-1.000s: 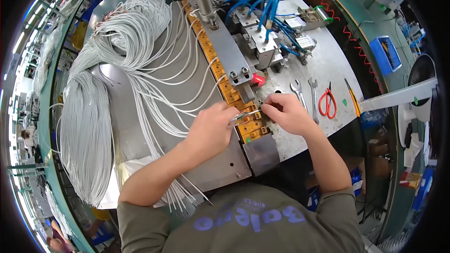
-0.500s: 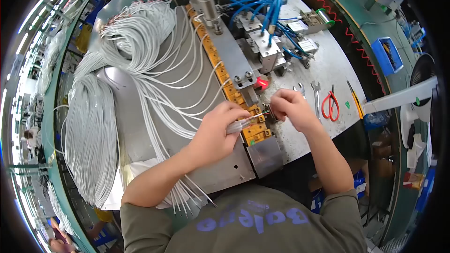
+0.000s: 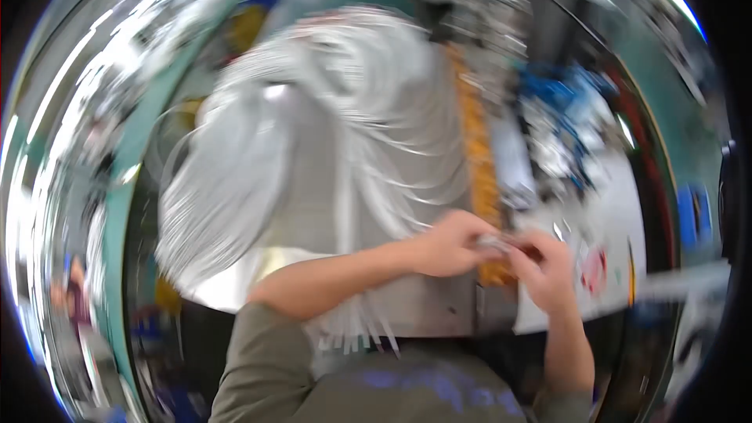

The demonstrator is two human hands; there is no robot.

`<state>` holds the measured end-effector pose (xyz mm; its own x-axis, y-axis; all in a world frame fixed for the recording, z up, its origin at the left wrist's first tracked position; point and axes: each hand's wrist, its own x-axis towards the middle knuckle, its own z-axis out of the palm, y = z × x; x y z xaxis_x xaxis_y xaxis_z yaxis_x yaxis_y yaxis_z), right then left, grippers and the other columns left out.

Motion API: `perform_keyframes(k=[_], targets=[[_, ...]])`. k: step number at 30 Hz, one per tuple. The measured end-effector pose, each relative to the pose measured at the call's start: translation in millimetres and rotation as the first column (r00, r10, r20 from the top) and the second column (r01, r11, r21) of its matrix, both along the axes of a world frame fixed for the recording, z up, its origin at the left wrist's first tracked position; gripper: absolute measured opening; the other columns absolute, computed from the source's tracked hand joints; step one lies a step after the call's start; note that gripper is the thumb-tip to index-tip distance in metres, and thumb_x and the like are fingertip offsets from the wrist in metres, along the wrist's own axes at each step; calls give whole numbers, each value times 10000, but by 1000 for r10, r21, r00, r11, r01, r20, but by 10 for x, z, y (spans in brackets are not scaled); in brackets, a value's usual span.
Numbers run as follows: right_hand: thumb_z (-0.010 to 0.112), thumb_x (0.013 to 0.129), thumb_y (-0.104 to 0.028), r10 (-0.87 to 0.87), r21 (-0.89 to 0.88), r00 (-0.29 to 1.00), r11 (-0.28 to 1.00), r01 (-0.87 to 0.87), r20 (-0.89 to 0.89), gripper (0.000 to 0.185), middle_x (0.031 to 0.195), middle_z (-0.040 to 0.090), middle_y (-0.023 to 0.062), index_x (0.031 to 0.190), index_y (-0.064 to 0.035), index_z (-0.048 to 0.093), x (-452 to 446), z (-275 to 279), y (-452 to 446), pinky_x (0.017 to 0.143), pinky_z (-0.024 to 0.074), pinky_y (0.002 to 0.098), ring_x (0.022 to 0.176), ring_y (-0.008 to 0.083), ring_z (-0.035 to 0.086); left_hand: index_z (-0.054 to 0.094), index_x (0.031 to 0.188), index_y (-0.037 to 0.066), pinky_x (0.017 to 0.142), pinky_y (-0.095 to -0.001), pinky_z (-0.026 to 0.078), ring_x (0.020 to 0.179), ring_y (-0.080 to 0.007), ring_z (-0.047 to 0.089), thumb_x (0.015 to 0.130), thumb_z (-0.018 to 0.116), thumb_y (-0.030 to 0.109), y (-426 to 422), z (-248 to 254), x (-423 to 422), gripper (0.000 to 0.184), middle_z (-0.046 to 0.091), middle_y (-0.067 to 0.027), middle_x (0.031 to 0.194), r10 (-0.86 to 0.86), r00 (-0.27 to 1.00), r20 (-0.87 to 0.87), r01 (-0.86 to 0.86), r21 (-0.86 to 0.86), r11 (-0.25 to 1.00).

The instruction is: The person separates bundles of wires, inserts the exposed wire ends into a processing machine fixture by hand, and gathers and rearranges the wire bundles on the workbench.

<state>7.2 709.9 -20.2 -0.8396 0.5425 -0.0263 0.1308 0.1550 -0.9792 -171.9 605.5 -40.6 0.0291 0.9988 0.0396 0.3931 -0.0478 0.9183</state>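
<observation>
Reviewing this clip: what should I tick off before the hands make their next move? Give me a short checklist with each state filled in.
1. Left hand at the near end of the orange strip: ok.
2. Right hand close beside the left: ok.
3. Pale piece between the hands held securely: cannot tell, blurred.
4. Large cable bundle away from both hands: ok.
5. Red tool apart from the right hand: ok.
6. Picture sharp enough for fine inspection: not ok.
</observation>
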Motion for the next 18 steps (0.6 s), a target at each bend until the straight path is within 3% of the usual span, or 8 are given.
perform_keyframes(k=[1, 3, 4, 6, 8, 16, 17, 18], targets=[[611, 841, -9, -21, 6, 1000, 1000, 21, 1, 54, 721, 585, 28, 884, 19, 623, 42, -42, 1, 549, 431, 226, 621, 65, 540, 639, 942, -24, 649, -347, 467, 732, -236, 620, 875, 614, 167, 28, -102, 34, 205, 648, -182, 843, 91, 993, 74, -100, 129, 987], [598, 843, -3, -96, 90, 995, 991, 95, 1, 23, 694, 558, 17, 859, 14, 601, 147, -197, 93, 530, 410, 219, 598, 63, 517, 567, 799, 7, 701, -459, 443, 792, -391, 548, 860, 520, 105, 78, 24, 11, 124, 553, -193, 790, 240, 957, -164, -152, 422, 894], [592, 845, 1, -122, 127, 993, 984, 122, -6, 11, 681, 545, 12, 846, 11, 591, 128, -272, 122, 521, 400, 215, 587, 62, 506, 558, 818, 16, 719, -462, 437, 795, -373, 548, 794, 549, 68, 101, 59, -39, 58, 546, -191, 785, 164, 940, -299, -50, 357, 933], [537, 884, -37, -52, 269, 999, 962, 51, -3, 51, 653, 512, 18, 860, 5, 555, 121, -284, 160, 479, 353, 211, 537, 67, 467, 562, 808, 11, 733, -453, 437, 814, -375, 545, 741, 605, 89, 45, 44, 158, 112, 545, -190, 801, 285, 958, -34, -230, 500, 835], [597, 891, -9, -15, 437, 994, 897, 63, -112, 119, 758, 615, 43, 990, 30, 650, 67, -227, 139, 532, 441, 212, 598, 97, 534, 578, 743, 0, 651, -438, 449, 747, -371, 569, 682, 654, 106, 26, 23, 224, 145, 577, -187, 756, 288, 955, -73, -206, 535, 819], [558, 898, 5, 125, 173, 991, 976, -129, 36, 183, 771, 592, 71, 1064, 49, 620, 143, -137, 112, 532, 409, 224, 611, 103, 505, 560, 565, 11, 513, -431, 418, 553, -369, 562, 660, 662, 183, 178, -398, 232, 221, 554, -179, 549, 102, 993, 60, -116, 321, 940], [531, 903, 20, 335, 124, 942, 936, -331, -15, 195, 841, 602, 75, 1075, 55, 615, 188, -135, 221, 566, 415, 231, 660, 105, 512, 563, 569, 11, 514, -429, 422, 554, -364, 567, 662, 661, 189, 333, -650, 290, 224, 562, -175, 553, 104, 990, 90, -126, 295, 947], [533, 904, 17, 296, 120, 955, 948, -296, 19, 194, 861, 605, 74, 1076, 53, 615, 205, -139, 207, 573, 416, 230, 669, 103, 512, 566, 573, 10, 515, -427, 426, 555, -358, 571, 664, 660, 196, 381, -728, 325, 227, 569, -171, 556, 103, 987, 122, -133, 270, 954]])
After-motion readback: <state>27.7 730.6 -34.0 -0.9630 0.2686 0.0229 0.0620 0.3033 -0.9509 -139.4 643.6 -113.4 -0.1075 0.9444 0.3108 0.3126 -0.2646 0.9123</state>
